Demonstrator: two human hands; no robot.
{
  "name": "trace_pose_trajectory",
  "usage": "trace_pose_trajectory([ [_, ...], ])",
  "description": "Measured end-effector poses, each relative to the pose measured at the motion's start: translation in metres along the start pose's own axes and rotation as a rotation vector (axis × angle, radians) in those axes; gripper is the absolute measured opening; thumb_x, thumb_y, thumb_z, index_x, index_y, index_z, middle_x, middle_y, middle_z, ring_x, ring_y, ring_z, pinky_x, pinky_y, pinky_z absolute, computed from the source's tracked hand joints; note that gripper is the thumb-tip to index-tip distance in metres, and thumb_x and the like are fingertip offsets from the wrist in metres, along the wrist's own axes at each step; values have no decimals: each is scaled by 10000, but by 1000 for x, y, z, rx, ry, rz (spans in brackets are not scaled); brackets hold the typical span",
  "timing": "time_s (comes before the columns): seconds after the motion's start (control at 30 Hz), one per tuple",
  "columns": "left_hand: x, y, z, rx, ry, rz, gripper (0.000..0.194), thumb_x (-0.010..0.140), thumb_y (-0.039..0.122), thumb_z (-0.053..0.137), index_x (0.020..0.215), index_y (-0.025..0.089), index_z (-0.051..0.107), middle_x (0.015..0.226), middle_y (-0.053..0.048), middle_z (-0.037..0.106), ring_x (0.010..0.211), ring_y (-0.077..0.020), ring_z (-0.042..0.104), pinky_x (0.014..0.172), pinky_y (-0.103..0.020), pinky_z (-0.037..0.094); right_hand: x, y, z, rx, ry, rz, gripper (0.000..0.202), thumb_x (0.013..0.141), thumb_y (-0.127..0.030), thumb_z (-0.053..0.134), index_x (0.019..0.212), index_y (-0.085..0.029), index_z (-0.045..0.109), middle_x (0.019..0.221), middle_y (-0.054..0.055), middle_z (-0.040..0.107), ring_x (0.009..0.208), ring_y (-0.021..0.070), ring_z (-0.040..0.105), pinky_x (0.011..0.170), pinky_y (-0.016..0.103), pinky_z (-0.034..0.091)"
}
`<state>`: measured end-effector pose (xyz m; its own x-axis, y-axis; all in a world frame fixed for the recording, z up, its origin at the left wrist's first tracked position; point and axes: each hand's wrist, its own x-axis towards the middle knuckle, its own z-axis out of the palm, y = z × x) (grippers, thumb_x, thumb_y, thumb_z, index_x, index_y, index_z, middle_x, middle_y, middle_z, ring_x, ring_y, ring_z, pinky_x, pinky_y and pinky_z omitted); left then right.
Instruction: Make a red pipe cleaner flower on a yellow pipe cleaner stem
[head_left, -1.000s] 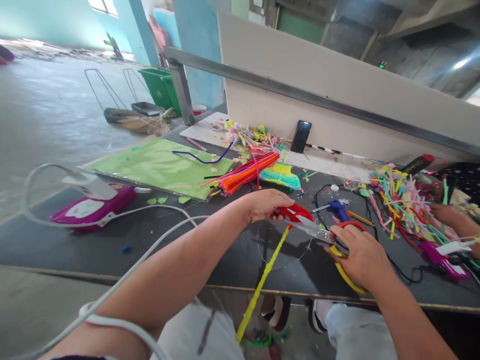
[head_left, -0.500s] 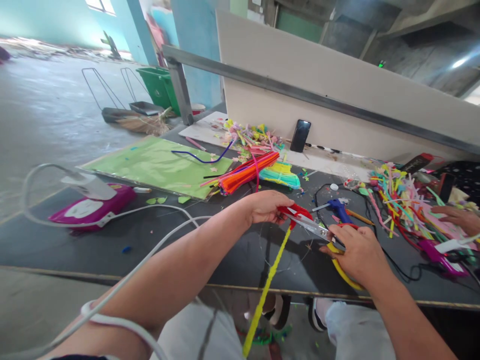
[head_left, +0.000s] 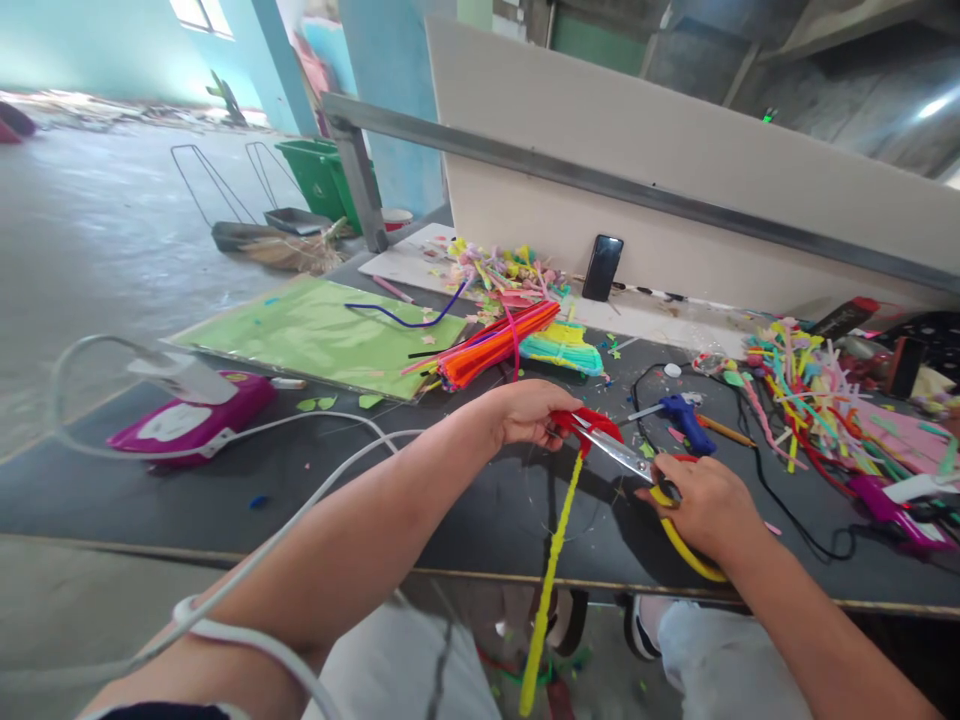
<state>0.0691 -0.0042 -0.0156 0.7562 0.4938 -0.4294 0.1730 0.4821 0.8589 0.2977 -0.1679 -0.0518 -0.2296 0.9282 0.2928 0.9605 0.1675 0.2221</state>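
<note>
Legible text from where I stand: none; no word, brand or number can be made out. Marks noted but not resolved: faint pale traces on the dark, red-ended box (head_left: 846, 317) at the right of the bench, too blurred to spell out, and a small yellowish patch at the end of the purple power strip (head_left: 236, 390) on the left, too small to decipher. Also logged: a faint pale mark on the front of the green wheelie bin (head_left: 316, 178), its form unclear at this range.
</note>
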Motion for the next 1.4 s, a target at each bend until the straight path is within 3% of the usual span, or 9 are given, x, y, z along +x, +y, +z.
trace_pose_trajectory([
  [0.23, -8, 6, -6, -30, -172, 40, 234, 785, 298, 635, 901, 95, 626, 845, -107, 677, 573, -103, 544, 564, -269, 472, -5, 3, -4, -114, 23, 154, 312, 816, -529, 524, 837, -236, 629, 673, 26, 686, 613, 194, 594, 611, 299, 309],
  [0.4, -7, 5, -5, -30, -121, 144, 127, 782, 186, 619, 820, 66, 606, 842, -159, 676, 498, -66, 482, 468, -206, 409, -9, 1, -8, -151, 7, 169, 306, 841, -515, 503, 878, -232, 612, 719, 25, 694, 604, 187, 593, 627, 307, 304],
  [0.6, -5, 6, -6, -121, -103, 111, 85, 809, 74, 515, 742, 64, 566, 706, -142, 651, 438, -38, 405, 410, -159, 340, -5, -8, -10, -97, -30, 176, 287, 871, -474, 478, 940, -215, 579, 844, 52, 694, 750, 211, 626, 678, 323, 310],
  [0.8, -6, 8, -7, -182, -62, 90, 125, 803, 41, 500, 695, 55, 560, 657, -105, 609, 421, -18, 386, 392, -126, 321, 0, -10, -15, -120, -20, 177, 253, 860, -436, 491, 918, -208, 585, 797, 62, 701, 692, 207, 617, 660, 335, 292],
  [1.0, -4, 7, -7, -132, -49, 57, 114, 800, 63, 521, 689, 74, 547, 621, -86, 599, 408, -21, 372, 379, -127, 324, -5, -9, 1, -112, -52, 121, 127, 779, -255, 539, 882, -217, 603, 693, 35, 695, 638, 192, 617, 625, 306, 314],
  [1.2, 0, 6, -11, -85, -5, 72, 105, 791, 81, 544, 687, 83, 539, 610, -82, 598, 407, -30, 387, 384, -143, 343, -3, -22, -5, 13, -40, 284, 168, 796, -310, 537, 939, -252, 601, 661, 13, 690, 554, 183, 613, 520, 280, 290],
  [1.3, 0, 6, -14, -73, -17, 94, 111, 799, 79, 524, 690, 81, 544, 611, -77, 589, 407, -32, 390, 385, -148, 343, 7, -16, -11, 141, -2, 485, 255, 808, -444, 537, 983, -265, 583, 690, 16, 697, 530, 194, 615, 484, 277, 300],
  [1.4, -4, 8, -15, -86, -81, 111, 85, 803, 102, 542, 725, 74, 564, 644, -78, 593, 424, -30, 391, 392, -145, 342, 17, -4, -8, 332, -23, 556, 331, 751, -440, 611, 1017, -250, 563, 738, 31, 707, 591, 207, 647, 495, 271, 367],
])
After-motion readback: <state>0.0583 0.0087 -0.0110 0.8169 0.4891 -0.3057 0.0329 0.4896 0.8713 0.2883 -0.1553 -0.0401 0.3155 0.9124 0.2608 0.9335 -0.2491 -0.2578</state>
